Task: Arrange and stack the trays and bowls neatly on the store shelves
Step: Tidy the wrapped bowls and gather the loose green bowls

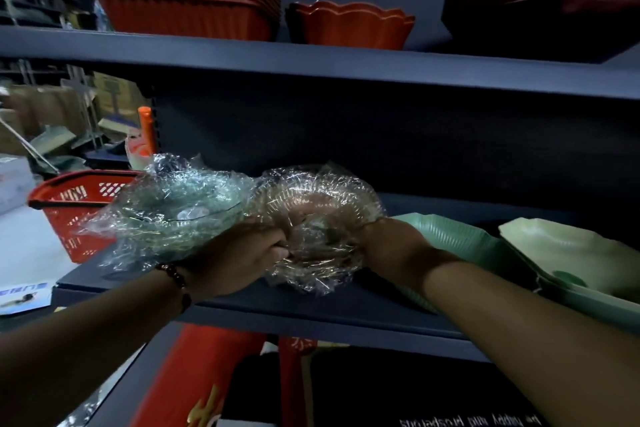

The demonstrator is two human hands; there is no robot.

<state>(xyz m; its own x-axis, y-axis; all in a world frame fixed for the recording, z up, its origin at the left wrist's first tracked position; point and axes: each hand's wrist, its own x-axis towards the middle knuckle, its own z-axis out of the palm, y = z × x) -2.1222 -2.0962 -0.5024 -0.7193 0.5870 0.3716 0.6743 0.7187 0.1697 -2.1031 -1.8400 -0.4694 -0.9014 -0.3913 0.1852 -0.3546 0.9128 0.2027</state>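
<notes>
At the middle shelf (pixel 242 302), we clutch crinkly wrapped bowls (pixel 311 215) in left hand (pixel 242 253) and right hand (pixel 388 246); slick film could slip.

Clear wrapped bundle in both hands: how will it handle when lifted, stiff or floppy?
The wrapped bundle probably flops: its loose film bunches where the left hand and right hand grip. Likely light. The glossy wrap may slip.

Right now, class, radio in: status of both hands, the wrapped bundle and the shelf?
Left hand and right hand both gripping the plastic-wrapped bundle. Bundle at middle shelf front edge. Green trays close on the right.
</notes>
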